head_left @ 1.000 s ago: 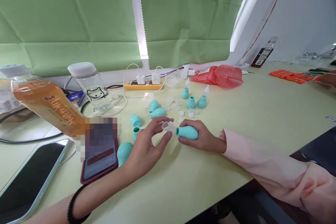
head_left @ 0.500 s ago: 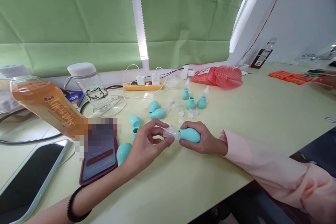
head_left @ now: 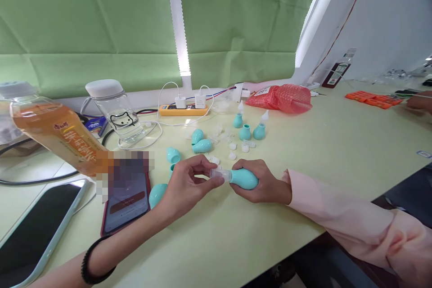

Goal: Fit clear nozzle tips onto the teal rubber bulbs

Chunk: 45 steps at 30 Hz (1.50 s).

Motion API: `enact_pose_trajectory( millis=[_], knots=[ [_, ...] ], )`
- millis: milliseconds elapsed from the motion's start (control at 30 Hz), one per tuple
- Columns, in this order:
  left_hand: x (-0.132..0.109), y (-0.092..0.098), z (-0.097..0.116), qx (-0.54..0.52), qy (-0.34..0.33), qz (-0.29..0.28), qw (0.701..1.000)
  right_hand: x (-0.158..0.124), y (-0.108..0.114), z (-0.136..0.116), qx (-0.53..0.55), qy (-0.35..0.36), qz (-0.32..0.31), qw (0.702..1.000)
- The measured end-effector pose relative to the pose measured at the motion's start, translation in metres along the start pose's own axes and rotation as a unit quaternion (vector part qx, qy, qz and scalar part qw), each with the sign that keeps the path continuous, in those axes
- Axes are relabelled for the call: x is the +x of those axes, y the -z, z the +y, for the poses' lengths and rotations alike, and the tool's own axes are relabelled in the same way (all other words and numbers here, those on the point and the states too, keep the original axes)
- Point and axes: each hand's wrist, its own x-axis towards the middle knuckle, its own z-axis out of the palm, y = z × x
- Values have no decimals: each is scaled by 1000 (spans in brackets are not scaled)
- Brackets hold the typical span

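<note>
My right hand (head_left: 258, 184) is wrapped round a turquoise squeeze bulb (head_left: 243, 178), its neck pointing left. Between the thumb and fingers of my left hand (head_left: 191, 180) is a clear plastic nozzle piece (head_left: 221, 174), which meets the bulb's neck; how far it sits inside I cannot tell. Left of my hands lie more turquoise bulbs (head_left: 158, 194), one partly hidden behind my left hand. Beyond them, several small translucent caps (head_left: 232, 155) are scattered. Two bulbs farther back carry pointed clear tips, and an open-necked bulb (head_left: 245, 132) stands beside them.
Two phones (head_left: 37, 229) lie at the left, near a tilted orange drink bottle (head_left: 60, 132) and a clear bottle (head_left: 123, 117). An orange power strip (head_left: 184, 110), cables and a red bubble-wrap bag (head_left: 280, 98) line the back. Another person's hand (head_left: 420, 100) is by orange trays (head_left: 371, 99).
Both hands stay at the bulb and nozzle piece, with slight shifts of fingers and tilt. At the far right the other person's hand has moved a little away from the orange trays.
</note>
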Motion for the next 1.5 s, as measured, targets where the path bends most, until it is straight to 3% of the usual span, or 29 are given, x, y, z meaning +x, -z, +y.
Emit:
enact_pose_trajectory(
  millis=[200,400,467,633,700,833,967,1033,1100,1167,1233,1300,1367,1433,1500],
  knots=[
    [-2,-2,-2,39,-22,-6,999,0,-2,-1,119,-87,-60,987],
    [-6,-1,-3,80,-55,-19,995,3,0,-6,262,-245,-139,923],
    [-7,-1,-4,92,-66,-28,993,5,1,-6,300,-292,-177,891],
    [-8,-1,-5,106,-97,-40,989,7,5,-1,456,-362,-292,759],
    [-8,-1,-5,97,-102,-34,990,8,5,0,485,-359,-295,741],
    [-7,-4,-1,22,-88,13,996,8,4,-7,474,-315,-297,766],
    [-11,-10,2,-90,-9,-23,996,4,-1,-16,391,-236,-288,842],
    [-14,-13,2,-103,4,-18,995,5,0,-14,315,-174,-271,893],
    [-15,-14,3,-91,-1,25,996,9,7,-5,211,-100,-250,940],
    [-16,-14,3,-69,-8,59,996,17,20,10,101,-47,-201,973],
    [-15,-13,2,-38,-8,45,998,25,36,30,-1,-58,-134,989],
    [-14,-13,1,-1,-3,6,1000,32,51,49,-170,-103,-90,976],
    [-13,-13,-1,37,1,-26,999,34,61,65,-305,-152,-113,933],
    [-14,-13,-3,65,4,-45,997,34,65,75,-368,-191,-159,896],
    [-14,-14,-5,75,13,-61,995,32,65,80,-374,-214,-200,880]
  ],
)
